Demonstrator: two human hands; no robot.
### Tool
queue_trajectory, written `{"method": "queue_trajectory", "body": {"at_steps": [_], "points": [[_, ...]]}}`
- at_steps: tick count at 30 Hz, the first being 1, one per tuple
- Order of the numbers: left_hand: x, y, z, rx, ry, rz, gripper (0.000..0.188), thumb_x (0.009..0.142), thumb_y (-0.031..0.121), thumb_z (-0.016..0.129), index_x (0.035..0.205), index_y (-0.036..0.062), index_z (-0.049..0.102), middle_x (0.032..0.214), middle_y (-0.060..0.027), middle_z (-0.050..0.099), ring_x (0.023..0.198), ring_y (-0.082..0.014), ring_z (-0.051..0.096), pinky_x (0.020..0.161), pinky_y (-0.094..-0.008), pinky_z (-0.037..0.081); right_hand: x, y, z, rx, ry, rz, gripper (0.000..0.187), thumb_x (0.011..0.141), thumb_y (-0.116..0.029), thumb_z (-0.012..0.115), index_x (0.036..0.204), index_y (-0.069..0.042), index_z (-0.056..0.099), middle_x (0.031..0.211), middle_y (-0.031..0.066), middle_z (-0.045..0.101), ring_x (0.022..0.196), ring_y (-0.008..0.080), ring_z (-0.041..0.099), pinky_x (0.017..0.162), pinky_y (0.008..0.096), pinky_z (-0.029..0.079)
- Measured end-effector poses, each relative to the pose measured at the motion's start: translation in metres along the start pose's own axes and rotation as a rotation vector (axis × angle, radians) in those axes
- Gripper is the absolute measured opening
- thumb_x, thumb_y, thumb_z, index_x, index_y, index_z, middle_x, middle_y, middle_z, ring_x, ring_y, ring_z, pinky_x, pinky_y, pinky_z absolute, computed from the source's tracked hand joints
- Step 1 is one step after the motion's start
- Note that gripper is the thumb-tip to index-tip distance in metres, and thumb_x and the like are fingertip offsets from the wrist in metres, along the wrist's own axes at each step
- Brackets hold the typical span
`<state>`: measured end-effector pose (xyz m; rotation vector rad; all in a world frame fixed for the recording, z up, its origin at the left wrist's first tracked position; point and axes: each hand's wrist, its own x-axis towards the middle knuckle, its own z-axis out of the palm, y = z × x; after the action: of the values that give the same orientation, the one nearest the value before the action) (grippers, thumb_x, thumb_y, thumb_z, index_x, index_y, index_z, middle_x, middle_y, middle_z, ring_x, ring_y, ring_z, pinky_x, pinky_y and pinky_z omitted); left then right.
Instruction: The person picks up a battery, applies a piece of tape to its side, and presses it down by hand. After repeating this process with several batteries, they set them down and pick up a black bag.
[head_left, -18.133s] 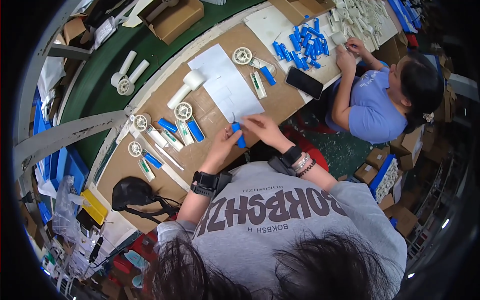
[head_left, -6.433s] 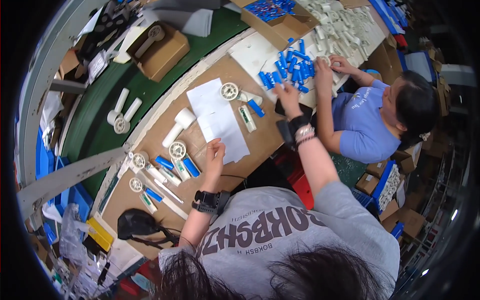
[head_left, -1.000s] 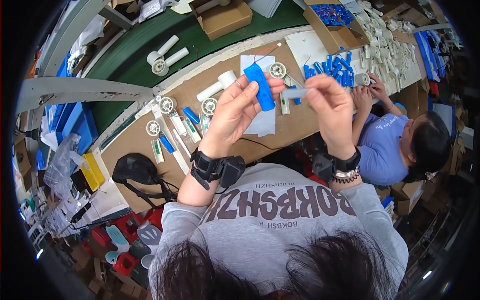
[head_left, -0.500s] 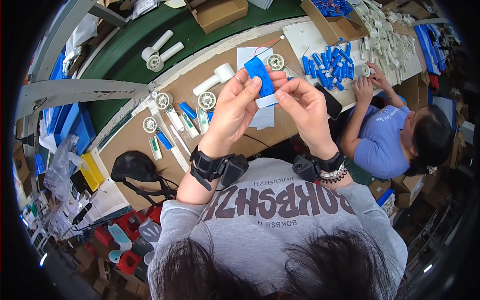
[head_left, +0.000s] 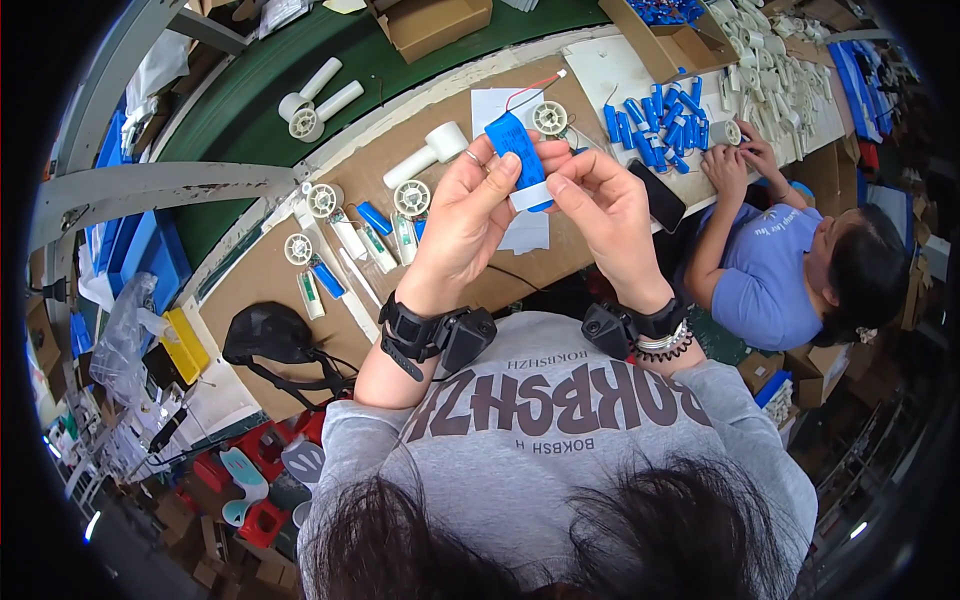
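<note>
My left hand [head_left: 470, 205] holds a flat blue battery pack [head_left: 513, 150] above the workbench, thumb on its face. Red and dark wires with a small white plug rise from the pack's far end. Across the near end lies a white strip [head_left: 530, 196]. The thumb and fingers of my right hand [head_left: 603, 205] are pinched at the strip's right end. Behind the pack, a white paper sheet [head_left: 525, 233] lies on the bench, with a white round part [head_left: 549, 118] beside it. To the left are a white handled housing [head_left: 425, 158] and another round part [head_left: 411, 198].
Several blue battery packs [head_left: 655, 125] are heaped at the right, near a black phone [head_left: 658, 197]. A co-worker [head_left: 765, 265] sits there, hands on a white part. A cardboard box [head_left: 690, 52] stands behind. A black bag [head_left: 270, 335] lies at the left, a green belt [head_left: 240, 150] beyond.
My right fingers have shifted slightly left with the white strip, which now lies closer across the pack's near end. My left hand keeps its hold. The view has shifted a little.
</note>
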<state>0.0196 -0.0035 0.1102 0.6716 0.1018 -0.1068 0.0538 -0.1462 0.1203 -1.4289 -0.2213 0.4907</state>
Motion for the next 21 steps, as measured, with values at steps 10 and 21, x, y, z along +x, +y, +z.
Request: {"method": "queue_trajectory", "body": {"at_steps": [10,21], "points": [[0.0,0.0,0.001,0.019,0.02,0.02,0.035,0.09,0.019,0.046,0.117,-0.0032,0.038,0.112,-0.0182,0.052,0.106,-0.0225,0.051,0.092,-0.0345,0.04,0.001,0.004,0.004,-0.074,0.032,-0.087,0.011,0.08,-0.005,0.06,0.086,0.0,0.052,0.086,0.0021,0.055,0.081,0.0059,0.05,0.072,0.0213,0.043],[0.003,-0.004,0.003,0.101,0.122,0.16,0.033,0.09,0.018,0.046,0.117,0.0002,0.038,0.118,-0.0199,0.048,0.11,-0.0261,0.048,0.093,-0.0359,0.039,-0.002,0.005,0.01,-0.522,0.237,-0.515,0.023,0.072,-0.006,0.068,0.091,-0.002,0.056,0.088,0.0054,0.052,0.076,0.0126,0.052,0.068,0.0237,0.044]]}}
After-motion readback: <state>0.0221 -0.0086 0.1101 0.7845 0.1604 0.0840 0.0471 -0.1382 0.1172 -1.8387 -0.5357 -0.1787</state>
